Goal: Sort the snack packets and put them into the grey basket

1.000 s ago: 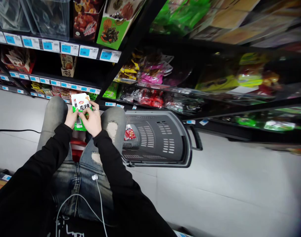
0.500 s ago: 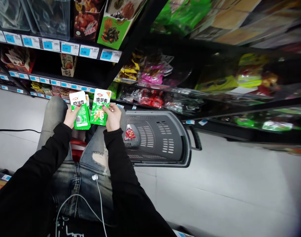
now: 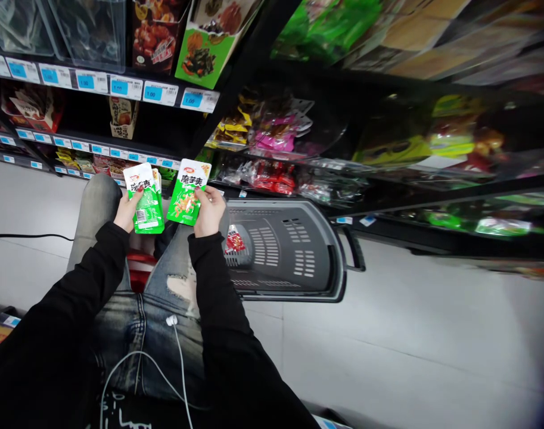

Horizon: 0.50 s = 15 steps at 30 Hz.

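I sit low in a shop aisle with my knees up. My left hand point(image 3: 127, 212) grips green and white snack packets point(image 3: 143, 198), one in front and another edge showing behind it. My right hand point(image 3: 210, 210) holds a single matching green and white snack packet point(image 3: 189, 192), tilted right, just apart from the left ones. Both hands hover above my knees in ripped jeans. A grey shopping basket point(image 3: 298, 286) stands on the floor right of my right knee, with a red packet point(image 3: 234, 242) inside.
Black shelves point(image 3: 120, 89) with blue price tags and snack boxes rise ahead and to the left. More shelves of bagged snacks point(image 3: 276, 134) run to the right. A white earphone cable point(image 3: 176, 351) lies on my lap. A black cable point(image 3: 25, 237) crosses the pale floor at left.
One second ago both hands held the packets together in one bunch. My right hand has drawn one packet off to the right and tilted it; my left hand keeps the others.
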Motion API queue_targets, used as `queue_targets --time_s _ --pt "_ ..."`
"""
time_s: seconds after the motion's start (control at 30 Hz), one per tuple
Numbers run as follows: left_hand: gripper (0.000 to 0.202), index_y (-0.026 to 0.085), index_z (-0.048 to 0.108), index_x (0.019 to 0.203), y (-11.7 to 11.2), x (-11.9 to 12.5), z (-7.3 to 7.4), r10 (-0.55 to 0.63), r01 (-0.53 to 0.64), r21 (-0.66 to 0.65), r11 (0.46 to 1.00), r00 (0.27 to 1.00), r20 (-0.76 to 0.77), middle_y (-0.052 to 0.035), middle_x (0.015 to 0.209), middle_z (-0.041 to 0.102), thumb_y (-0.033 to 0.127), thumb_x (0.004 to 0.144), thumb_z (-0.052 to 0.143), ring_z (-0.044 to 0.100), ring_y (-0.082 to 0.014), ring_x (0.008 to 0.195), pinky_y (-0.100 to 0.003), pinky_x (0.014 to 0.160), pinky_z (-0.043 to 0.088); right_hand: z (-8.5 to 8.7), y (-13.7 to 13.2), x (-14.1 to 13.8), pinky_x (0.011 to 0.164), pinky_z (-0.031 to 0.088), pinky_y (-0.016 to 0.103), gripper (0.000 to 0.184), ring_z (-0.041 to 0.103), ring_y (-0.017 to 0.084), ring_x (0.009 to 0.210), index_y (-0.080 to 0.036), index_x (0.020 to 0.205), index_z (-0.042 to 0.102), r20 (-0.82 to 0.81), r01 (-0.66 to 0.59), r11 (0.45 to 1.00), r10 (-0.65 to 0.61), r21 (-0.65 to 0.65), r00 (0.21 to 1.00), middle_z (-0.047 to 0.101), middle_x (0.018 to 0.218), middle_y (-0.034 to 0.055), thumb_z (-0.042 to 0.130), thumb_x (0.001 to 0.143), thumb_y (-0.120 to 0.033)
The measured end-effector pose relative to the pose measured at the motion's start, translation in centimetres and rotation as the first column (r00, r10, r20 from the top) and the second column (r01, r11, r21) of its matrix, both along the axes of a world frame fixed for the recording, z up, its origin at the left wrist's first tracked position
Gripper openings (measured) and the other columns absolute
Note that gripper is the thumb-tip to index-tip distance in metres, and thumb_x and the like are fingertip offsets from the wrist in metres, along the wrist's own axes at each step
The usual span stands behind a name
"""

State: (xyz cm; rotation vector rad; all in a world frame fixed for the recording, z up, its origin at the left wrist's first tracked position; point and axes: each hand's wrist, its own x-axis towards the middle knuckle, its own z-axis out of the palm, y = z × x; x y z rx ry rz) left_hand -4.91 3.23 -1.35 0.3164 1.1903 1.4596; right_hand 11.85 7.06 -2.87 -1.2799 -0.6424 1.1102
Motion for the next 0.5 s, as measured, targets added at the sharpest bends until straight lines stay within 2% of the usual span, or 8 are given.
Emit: queue_targets --time_s 0.1,0.27,0.4,0.5 --pt "0.026 0.015 0.062 0.084 -0.1 0.0 0.4 -0.014 0.013 0.006 1.000 0.996 0.084 -0.0026 0.073 0.071 0.028 0.066 0.074 0.069 -0.0215 0.086 -0.037 0.089 0.050 -0.2 0.0 0.1 0.062 0.043 0.026 0.026 0.052 0.011 0.062 -0.018 0.072 0.054 0.020 0.044 0.999 -0.044 -0.003 0.999 0.056 0.062 -0.0045 0.067 0.054 -0.031" --pt "0.021 0.016 0.061 0.087 -0.3 0.4 0.9 -0.058 0.056 0.019 0.998 0.987 0.148 -0.0028 0.077 0.072 0.027 0.072 0.070 0.069 -0.0219 0.088 -0.040 0.091 0.050 0.1 -1.1 -1.9 0.062 0.043 0.026 0.027 0.053 0.011 0.061 -0.018 0.074 0.055 0.034 -0.209 0.978 0.209 0.010 0.977 0.056 0.062 -0.0040 0.068 0.057 -0.034" --pt "0.021 0.016 0.061 0.089 -0.4 0.5 0.8 -0.097 0.092 0.039 0.995 0.983 0.154 -0.0042 0.080 0.072 0.028 0.073 0.068 0.068 -0.0226 0.091 -0.040 0.092 0.050 -0.4 -1.6 -3.5 0.066 0.046 0.029 0.024 0.056 0.014 0.066 -0.019 0.076 0.057 0.061 -0.339 0.940 0.337 0.033 0.940 0.060 0.068 -0.0016 0.065 0.062 -0.036" --pt "0.021 0.016 0.061 0.087 -0.4 0.4 0.6 -0.117 0.117 0.006 0.993 0.984 0.134 -0.0040 0.079 0.072 0.027 0.072 0.069 0.068 -0.0223 0.092 -0.039 0.091 0.050 -0.7 -1.7 -3.7 0.068 0.047 0.031 0.024 0.057 0.015 0.070 -0.019 0.078 0.058 0.124 -0.433 0.901 0.428 0.020 0.895 0.061 0.073 0.0004 0.060 0.068 -0.041"
